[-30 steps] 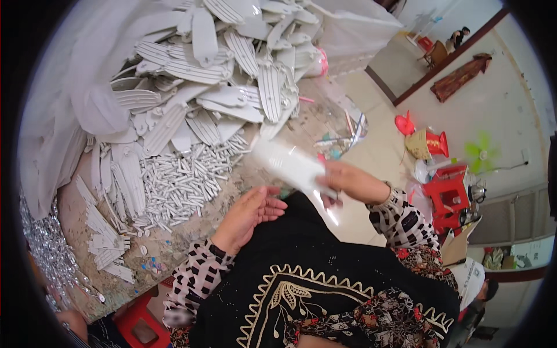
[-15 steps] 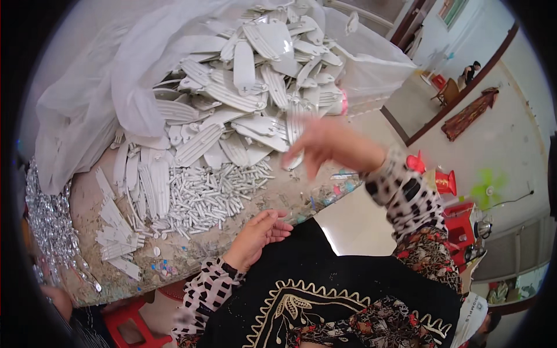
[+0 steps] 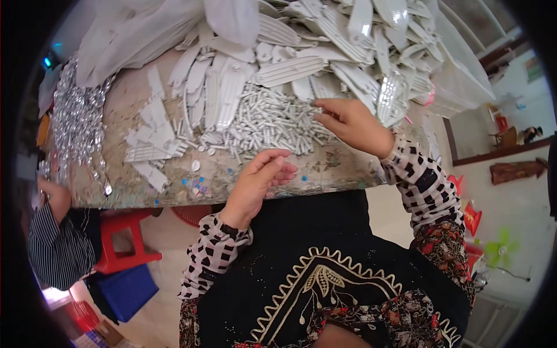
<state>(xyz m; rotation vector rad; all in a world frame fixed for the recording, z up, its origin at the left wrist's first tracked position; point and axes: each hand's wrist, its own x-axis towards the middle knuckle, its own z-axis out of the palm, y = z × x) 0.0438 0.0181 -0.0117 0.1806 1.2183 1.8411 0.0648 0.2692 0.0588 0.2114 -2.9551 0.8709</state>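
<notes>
A heap of small white pegs (image 3: pixel 272 116) lies near the front of the worktable. My right hand (image 3: pixel 360 126) is over the right side of this heap, its thumb and forefinger pointing left and slightly apart at the pegs. Nothing shows between them. In front of the heap, close to the table edge, my left hand (image 3: pixel 259 182) hovers half open with loosely curled fingers. I see nothing in it, though its palm is partly hidden. Behind the pegs, long white ribbed plastic slats (image 3: pixel 290 71) are piled up.
Flat white strips (image 3: pixel 154 136) lie left of the pegs, and strands of silvery foil (image 3: pixel 78 127) hang beyond them. Translucent plastic sheeting (image 3: pixel 133 40) covers the back. Another person's hand (image 3: pixel 55 194) is at the left edge, above a red stool (image 3: pixel 113 243) and a blue bin (image 3: pixel 127 290).
My right hand was blurred in motion before the slat pile and is now down at the pegs. My left hand stays near the table edge. The whole view has shifted and turned.
</notes>
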